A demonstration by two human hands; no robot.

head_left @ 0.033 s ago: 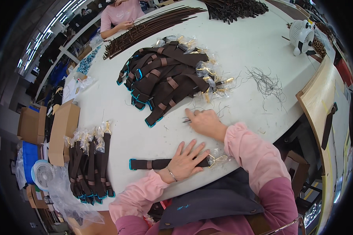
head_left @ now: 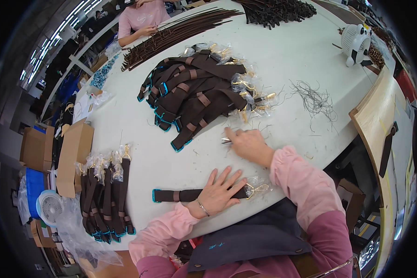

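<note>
My left hand (head_left: pixel 217 191) lies flat with spread fingers on a dark brown strap (head_left: pixel 168 195) near the table's front edge. The strap has a blue buckle (head_left: pixel 156 195) at its left end and a gold hook (head_left: pixel 258 189) in clear plastic at its right end. Farther up, my right hand (head_left: pixel 250 146) is closed round small thread snips (head_left: pixel 225 140), whose metal tip pokes out on the left; the rest is hidden in the palm. Beyond it lies a heap of similar straps (head_left: pixel 199 85) with blue buckles and plastic-wrapped gold hooks.
More straps (head_left: pixel 109 194) lie in a row at the left table edge, near a cardboard box (head_left: pixel 75 157) and a fan (head_left: pixel 51 207). Loose threads (head_left: pixel 314 101) are tangled at the right. A white fan (head_left: pixel 356 44) stands far right. Another person (head_left: pixel 143 21) sits across the table behind thin brown strips (head_left: pixel 180 32).
My right hand has shifted slightly to the right with the snips, and more of their metal tip shows. My left hand stays on the strap.
</note>
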